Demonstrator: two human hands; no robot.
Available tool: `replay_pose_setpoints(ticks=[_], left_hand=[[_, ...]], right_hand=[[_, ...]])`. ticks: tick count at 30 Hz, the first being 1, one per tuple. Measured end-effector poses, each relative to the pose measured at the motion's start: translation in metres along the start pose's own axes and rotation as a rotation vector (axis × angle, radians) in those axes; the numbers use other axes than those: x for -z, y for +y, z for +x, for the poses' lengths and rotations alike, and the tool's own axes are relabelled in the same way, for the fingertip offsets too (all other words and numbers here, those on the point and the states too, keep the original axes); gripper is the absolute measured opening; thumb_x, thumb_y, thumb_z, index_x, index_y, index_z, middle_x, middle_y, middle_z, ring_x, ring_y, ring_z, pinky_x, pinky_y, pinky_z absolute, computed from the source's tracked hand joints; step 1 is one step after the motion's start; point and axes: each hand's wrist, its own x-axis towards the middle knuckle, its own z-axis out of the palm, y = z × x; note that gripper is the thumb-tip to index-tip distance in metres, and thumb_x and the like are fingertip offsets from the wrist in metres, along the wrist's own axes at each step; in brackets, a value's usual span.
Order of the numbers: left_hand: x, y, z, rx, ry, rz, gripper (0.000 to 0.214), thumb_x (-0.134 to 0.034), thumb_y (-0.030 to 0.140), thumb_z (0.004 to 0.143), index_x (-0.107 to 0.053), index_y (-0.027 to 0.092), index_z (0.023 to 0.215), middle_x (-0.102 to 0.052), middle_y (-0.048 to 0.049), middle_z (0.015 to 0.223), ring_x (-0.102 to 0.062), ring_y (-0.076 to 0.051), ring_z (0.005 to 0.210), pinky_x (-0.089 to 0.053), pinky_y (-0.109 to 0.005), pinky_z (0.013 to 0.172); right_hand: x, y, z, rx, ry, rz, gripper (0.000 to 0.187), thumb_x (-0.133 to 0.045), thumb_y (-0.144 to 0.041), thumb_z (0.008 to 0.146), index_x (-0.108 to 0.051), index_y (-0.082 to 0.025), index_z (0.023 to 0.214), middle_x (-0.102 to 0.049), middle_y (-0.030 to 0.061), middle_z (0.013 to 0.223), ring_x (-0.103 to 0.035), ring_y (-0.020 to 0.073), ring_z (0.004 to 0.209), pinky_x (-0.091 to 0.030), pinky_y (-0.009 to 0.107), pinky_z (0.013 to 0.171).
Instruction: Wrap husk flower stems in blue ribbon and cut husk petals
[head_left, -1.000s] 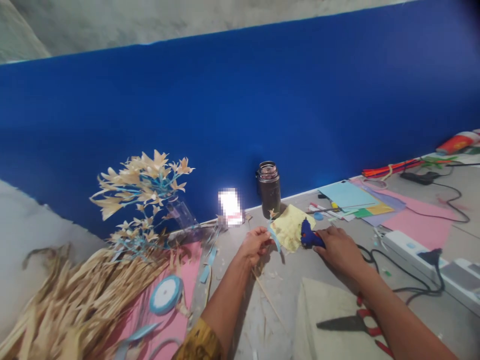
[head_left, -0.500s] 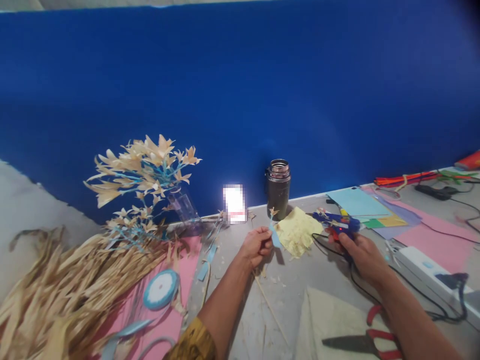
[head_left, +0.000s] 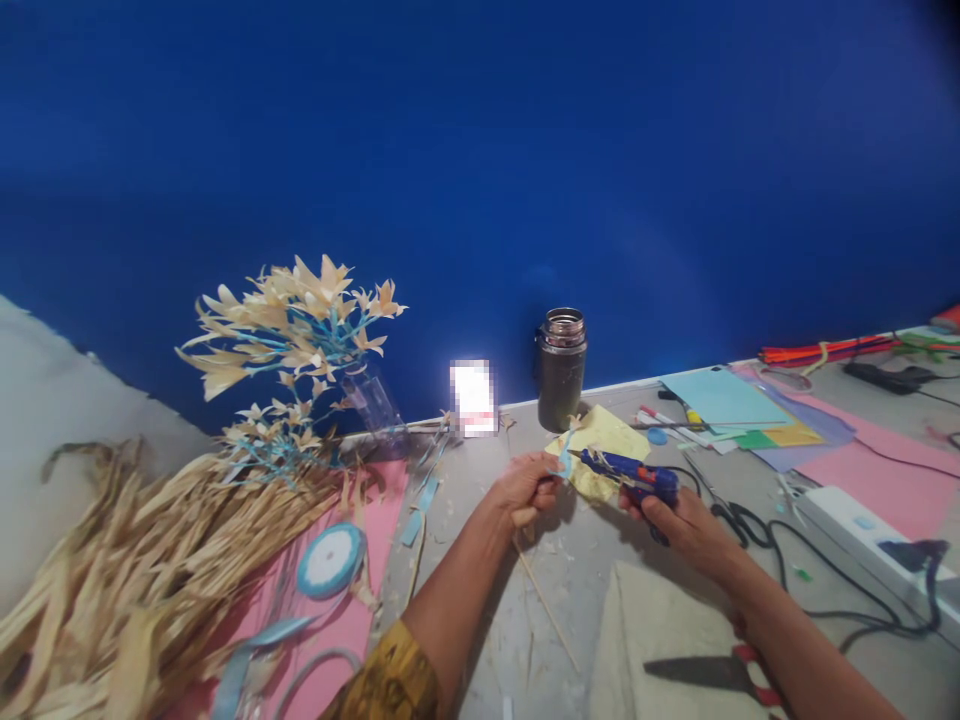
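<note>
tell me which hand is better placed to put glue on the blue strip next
The right hand, probably: it grips the blue glue gun, whose nozzle points toward the blue strip below the small flower, while the left hand pinches that strip.

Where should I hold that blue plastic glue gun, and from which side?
Probably the handle of the blue plastic glue gun, coming from the right, as the right hand does: the handle drops below the body, while the pointed nozzle faces left, toward the left hand.

Soft light, dark top-right corner.
</note>
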Motion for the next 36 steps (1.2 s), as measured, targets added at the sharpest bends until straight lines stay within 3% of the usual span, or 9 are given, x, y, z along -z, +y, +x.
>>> replay_pose_setpoints(ticks=[8, 31, 36], left_hand=[[-0.0026, 0.0012, -0.0029, 0.01, -0.026, 0.002, 0.028, -0.081, 0.017, 0.061, -0.053, 0.015, 0.062, -0.034, 0.0089, 0.05, -0.019, 0.0, 0.041, -0.01, -0.012, 0.036], [0.0015, -0.0018, 0.0021, 0.036, -0.022, 0.007, 0.029, -0.081, 0.016, 0.059, -0.052, 0.014, 0.063, -0.035, 0.0097, 0.05, -0.021, 0.001, 0.04, -0.012, -0.01, 0.035], [0.0011, -0.002, 0.0018, 0.032, -0.015, -0.009, 0.031, -0.081, 0.014, 0.057, -0.05, 0.015, 0.061, -0.034, 0.0103, 0.049, -0.02, 0.001, 0.039, -0.011, -0.01, 0.034]], right_hand=[[-0.0004, -0.0014, 0.0009, 0.038, -0.018, -0.072, 0.043, -0.053, -0.051, 0.083, -0.073, -0.014, 0.078, -0.063, 0.003, 0.064, -0.048, 0.0156, 0.055, -0.04, 0.028, 0.054], [0.0022, -0.0069, 0.0008, 0.04, -0.074, -0.134, 0.046, -0.05, -0.056, 0.083, -0.068, -0.015, 0.073, -0.059, 0.0028, 0.06, -0.046, 0.0156, 0.054, -0.037, 0.028, 0.051], [0.0061, -0.0021, 0.0032, 0.002, 0.024, -0.159, 0.048, -0.049, -0.057, 0.083, -0.071, -0.015, 0.077, -0.063, 0.0041, 0.063, -0.052, 0.0181, 0.057, -0.04, 0.029, 0.056]])
